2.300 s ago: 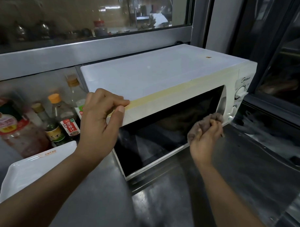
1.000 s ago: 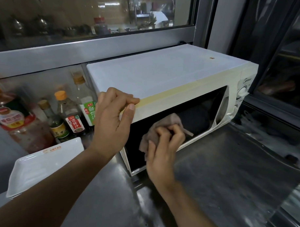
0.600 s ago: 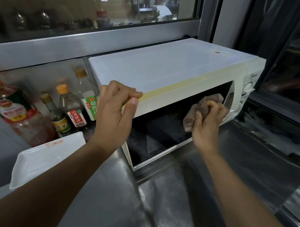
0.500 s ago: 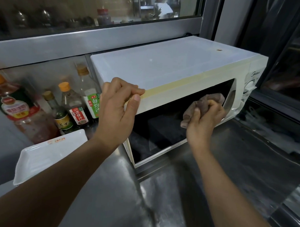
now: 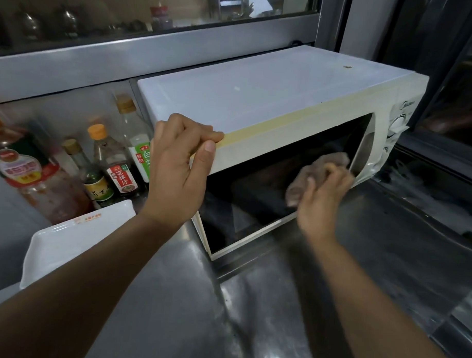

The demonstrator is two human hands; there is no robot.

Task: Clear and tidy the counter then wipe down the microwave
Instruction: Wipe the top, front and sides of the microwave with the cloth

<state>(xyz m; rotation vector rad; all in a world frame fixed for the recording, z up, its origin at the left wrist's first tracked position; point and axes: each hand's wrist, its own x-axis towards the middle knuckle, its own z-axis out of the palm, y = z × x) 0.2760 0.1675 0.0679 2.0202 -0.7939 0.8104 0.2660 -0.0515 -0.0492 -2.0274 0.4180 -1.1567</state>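
Cloth (image 5: 314, 173) against microwave (image 5: 259, 99) door glass.
Right hand (image 5: 322, 198), at three o'clock, has its grip bunching the cloth; left hand (image 5: 179, 174) at nine, grip clasping the top front edge.

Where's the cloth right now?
In the head view, the cloth is bunched in the right hand, pressed against the right part of the microwave door glass, beside its handle.
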